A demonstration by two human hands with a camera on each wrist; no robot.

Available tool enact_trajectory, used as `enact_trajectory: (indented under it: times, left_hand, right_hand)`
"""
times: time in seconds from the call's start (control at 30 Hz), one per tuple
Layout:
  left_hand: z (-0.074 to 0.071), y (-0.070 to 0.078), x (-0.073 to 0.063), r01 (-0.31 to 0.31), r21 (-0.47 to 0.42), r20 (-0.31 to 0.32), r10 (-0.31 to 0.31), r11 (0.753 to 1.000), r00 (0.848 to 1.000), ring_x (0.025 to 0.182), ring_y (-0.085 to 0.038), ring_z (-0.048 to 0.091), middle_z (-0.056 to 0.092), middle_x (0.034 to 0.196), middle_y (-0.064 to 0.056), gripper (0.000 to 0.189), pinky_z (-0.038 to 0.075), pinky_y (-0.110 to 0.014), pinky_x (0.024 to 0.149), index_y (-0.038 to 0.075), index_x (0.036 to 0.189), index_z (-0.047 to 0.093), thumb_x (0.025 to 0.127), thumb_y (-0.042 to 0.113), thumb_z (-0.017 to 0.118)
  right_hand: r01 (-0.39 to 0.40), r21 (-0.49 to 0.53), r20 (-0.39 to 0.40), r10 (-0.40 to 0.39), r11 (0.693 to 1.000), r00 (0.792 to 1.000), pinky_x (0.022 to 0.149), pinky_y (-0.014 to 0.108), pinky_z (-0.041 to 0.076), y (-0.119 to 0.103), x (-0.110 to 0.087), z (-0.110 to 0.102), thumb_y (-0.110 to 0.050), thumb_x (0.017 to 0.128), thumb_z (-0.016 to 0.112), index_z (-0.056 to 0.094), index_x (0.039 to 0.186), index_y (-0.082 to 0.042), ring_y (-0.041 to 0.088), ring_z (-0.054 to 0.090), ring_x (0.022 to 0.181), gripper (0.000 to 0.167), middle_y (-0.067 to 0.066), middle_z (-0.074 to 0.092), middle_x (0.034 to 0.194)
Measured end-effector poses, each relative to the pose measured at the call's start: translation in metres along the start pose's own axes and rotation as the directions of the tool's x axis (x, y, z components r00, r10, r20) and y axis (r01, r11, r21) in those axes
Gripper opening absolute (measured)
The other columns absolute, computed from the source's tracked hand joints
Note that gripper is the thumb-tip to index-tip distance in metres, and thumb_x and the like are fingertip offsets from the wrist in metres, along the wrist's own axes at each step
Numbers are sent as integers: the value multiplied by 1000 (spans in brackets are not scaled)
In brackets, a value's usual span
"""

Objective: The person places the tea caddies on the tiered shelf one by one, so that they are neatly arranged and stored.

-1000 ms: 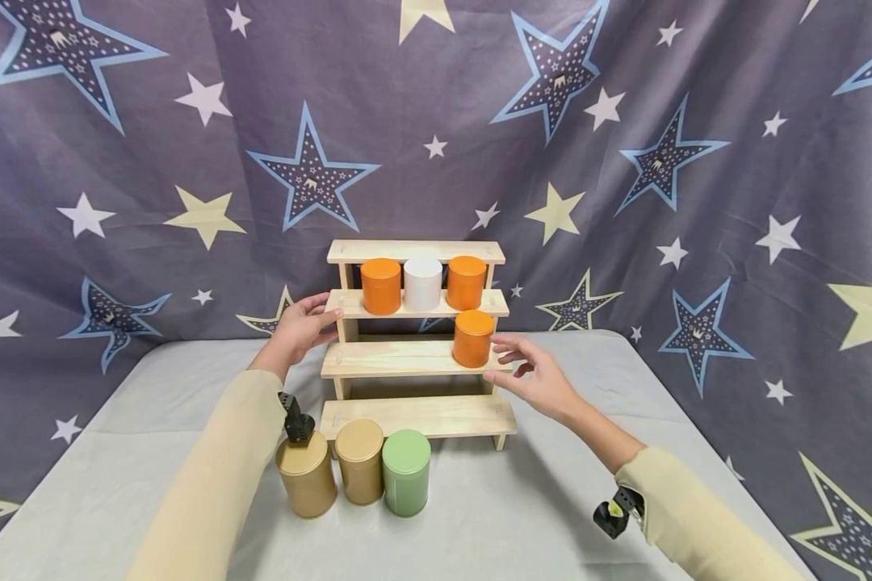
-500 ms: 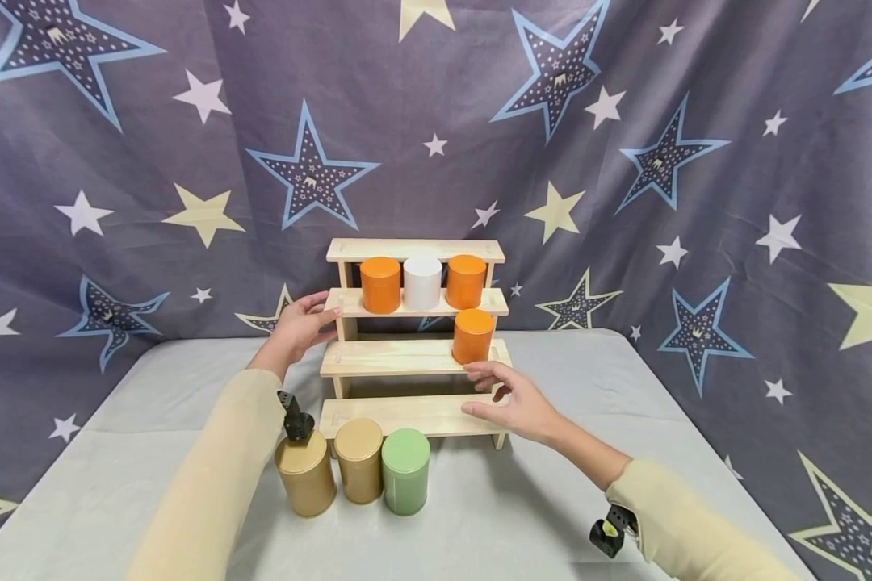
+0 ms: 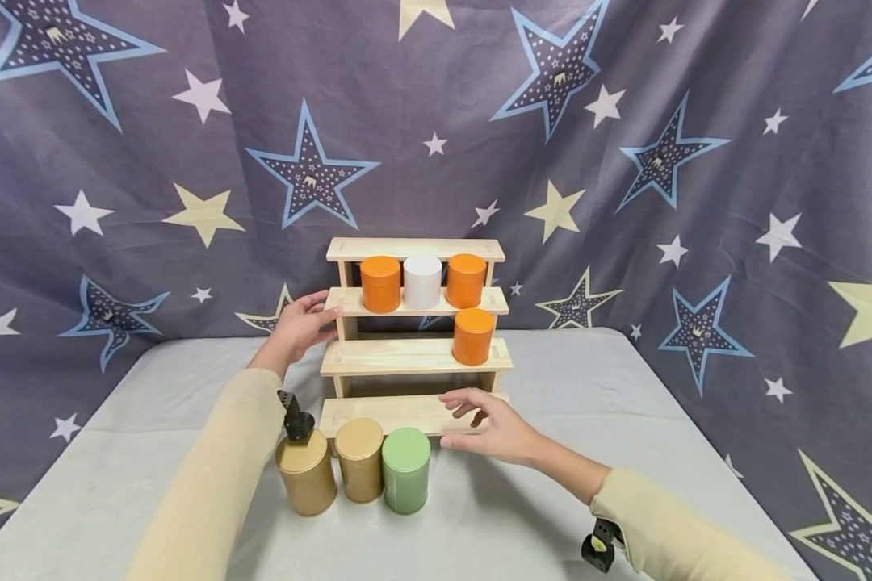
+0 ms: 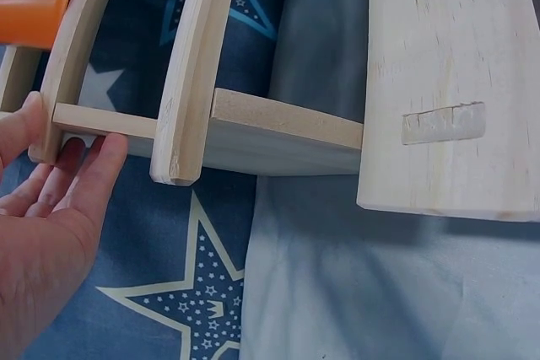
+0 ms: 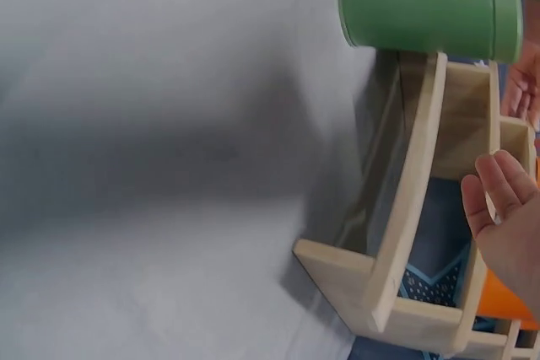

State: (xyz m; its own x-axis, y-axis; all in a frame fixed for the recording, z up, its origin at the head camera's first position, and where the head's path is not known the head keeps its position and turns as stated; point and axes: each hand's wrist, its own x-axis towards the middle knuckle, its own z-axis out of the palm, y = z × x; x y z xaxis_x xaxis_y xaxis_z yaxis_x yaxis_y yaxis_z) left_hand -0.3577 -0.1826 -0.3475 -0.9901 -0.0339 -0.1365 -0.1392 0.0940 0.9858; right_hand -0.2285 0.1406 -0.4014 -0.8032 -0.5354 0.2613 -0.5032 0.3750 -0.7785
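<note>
A stepped wooden display rack (image 3: 385,357) stands in the middle. My left hand (image 3: 300,329) holds its left end at the second board from the top, thumb on the board's end and fingers at the side support, as the left wrist view shows. Bare, with fingers apart, my right hand (image 3: 496,429) hovers before the lowest board, just right of a green canister (image 3: 406,476). Two gold canisters, one at left (image 3: 307,480) and one between (image 3: 359,464), stand beside the green one. One orange tin (image 3: 472,337) sits on the third board's right end.
On the second board, a white tin (image 3: 422,284) stands between a left orange tin (image 3: 381,286) and a right orange tin (image 3: 466,282). A pale grey cloth (image 3: 538,524) covers the table. Behind it hangs a star-patterned curtain (image 3: 421,89).
My right hand has moved away from the orange tin on the third board, down and left towards the green canister. The left hand has stayed on the rack.
</note>
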Motion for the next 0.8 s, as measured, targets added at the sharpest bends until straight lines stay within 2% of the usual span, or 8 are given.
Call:
enact_trajectory:
  times: [0.23, 0.3, 0.47, 0.6, 0.8]
  left_hand:
    - [0, 0, 0, 8, -8, 1, -8, 1000, 1000, 131, -32, 43, 35, 147, -16, 63, 46, -41, 104, 12, 150, 22, 95, 14, 54]
    - [0, -1, 0, 8, -11, 3, -8, 1000, 1000, 131, -32, 42, 34, 148, -16, 64, 46, -41, 104, 12, 150, 22, 95, 14, 54]
    - [0, 0, 0, 3, -19, 16, -3, 1000, 1000, 131, -33, 41, 33, 148, -17, 64, 45, -41, 105, 12, 150, 21, 95, 13, 54]
    - [-1, 0, 0, -2, -10, 15, 2, 1000, 1000, 131, -33, 42, 34, 148, -17, 64, 45, -41, 104, 12, 150, 21, 95, 13, 54]
    - [-1, 0, -1, -10, 10, 11, 10, 1000, 1000, 130, -33, 43, 34, 148, -17, 64, 46, -41, 104, 12, 150, 21, 95, 14, 54]
  right_hand:
    - [-11, 9, 47, 11, 1000, 999, 82, 39, 52, 1, -3, 16, -24, 78, 76, 57, 124, -11, 28, 59, 102, 52, 15, 62, 118]
    - [-20, 23, 55, 19, 1000, 998, 83, 42, 52, -3, -3, 21, -20, 78, 77, 56, 124, -8, 31, 59, 103, 52, 16, 62, 118]
    - [-29, 68, 79, 23, 997, 997, 83, 41, 52, 1, -4, 32, -18, 76, 78, 55, 126, -9, 33, 58, 104, 55, 12, 63, 116]
    - [-12, 60, 102, 6, 998, 995, 81, 33, 53, 8, -5, 40, -24, 76, 79, 54, 128, -15, 22, 58, 102, 58, 4, 64, 114]
    - [-3, 55, 128, -5, 998, 992, 81, 32, 53, 10, -2, 49, -25, 75, 79, 53, 129, -18, 7, 55, 95, 60, -1, 64, 109]
